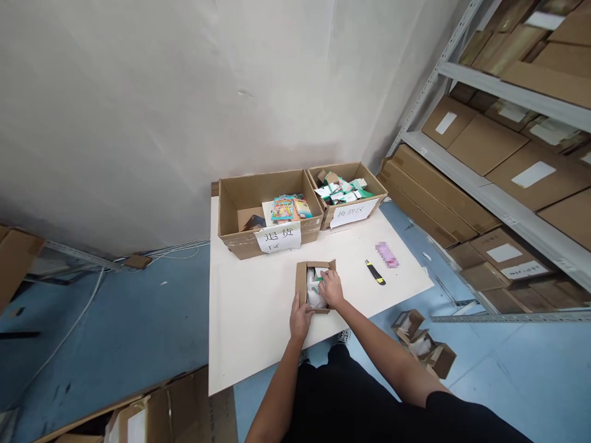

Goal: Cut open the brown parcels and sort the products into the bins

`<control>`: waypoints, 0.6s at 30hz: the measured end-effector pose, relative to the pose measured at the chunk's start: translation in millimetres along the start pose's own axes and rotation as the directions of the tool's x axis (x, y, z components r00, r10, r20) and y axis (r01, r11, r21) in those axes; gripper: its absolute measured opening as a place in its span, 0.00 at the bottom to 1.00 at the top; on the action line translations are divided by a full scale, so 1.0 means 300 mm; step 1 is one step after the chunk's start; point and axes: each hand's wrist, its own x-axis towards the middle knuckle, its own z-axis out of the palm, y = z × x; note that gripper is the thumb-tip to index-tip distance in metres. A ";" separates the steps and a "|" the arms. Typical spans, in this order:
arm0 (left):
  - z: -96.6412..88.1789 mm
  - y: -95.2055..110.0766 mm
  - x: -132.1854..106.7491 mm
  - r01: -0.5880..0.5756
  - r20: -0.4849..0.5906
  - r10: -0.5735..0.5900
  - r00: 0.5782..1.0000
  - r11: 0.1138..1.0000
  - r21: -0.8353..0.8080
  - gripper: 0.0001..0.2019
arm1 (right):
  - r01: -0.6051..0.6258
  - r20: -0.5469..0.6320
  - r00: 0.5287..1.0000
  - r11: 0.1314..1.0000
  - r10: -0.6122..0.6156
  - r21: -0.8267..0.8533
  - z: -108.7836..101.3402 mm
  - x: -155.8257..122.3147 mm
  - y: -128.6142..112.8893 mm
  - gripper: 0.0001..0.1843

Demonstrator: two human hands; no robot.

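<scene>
While your right hand [331,288] reaches into the small open carton [301,283], its fingers curl at a white-and-green packet [318,280]; whether they grip it cannot be told. Your left hand [300,317] bears on the carton's near left corner; its closure is likewise unclear. The step in hand appears to be handling the contents; the next move would call for a sure pinch and a steadied carton. The carton sits on the white table [244,326], left of the utility knife [375,272], in front of two labelled boxes [240,247].
</scene>
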 end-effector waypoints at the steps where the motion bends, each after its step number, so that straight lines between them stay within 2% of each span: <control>1: 0.001 0.002 0.002 -0.006 -0.002 0.006 1.000 1.000 -0.005 0.02 | 0.004 -0.013 1.000 1.000 -0.004 0.002 -0.003 -0.019 -0.002 0.22; 4: 0.004 -0.004 0.011 -0.038 -0.012 0.038 0.999 0.999 -0.017 0.02 | -0.016 -0.080 0.997 1.000 0.016 -0.002 0.008 -0.050 -0.016 0.15; 7: 0.011 -0.016 0.015 -0.080 -0.043 0.080 0.996 0.997 -0.008 0.03 | -0.101 -0.145 0.985 0.995 0.097 -0.022 0.031 -0.030 -0.038 0.14; 13: 0.026 -0.021 0.015 -0.123 -0.073 0.127 0.989 0.991 0.058 0.05 | -0.273 -0.014 0.962 0.962 0.273 -0.006 0.058 0.072 -0.079 0.22; 15: 0.024 -0.020 0.015 -0.118 -0.074 0.124 0.990 0.990 0.079 0.05 | -0.249 0.012 0.968 0.968 0.249 0.016 0.049 0.089 -0.087 0.25; 18: 0.011 -0.022 0.019 -0.103 -0.085 0.112 0.990 0.990 0.101 0.06 | -0.114 -0.031 0.993 0.991 0.117 0.072 0.012 0.090 -0.100 0.28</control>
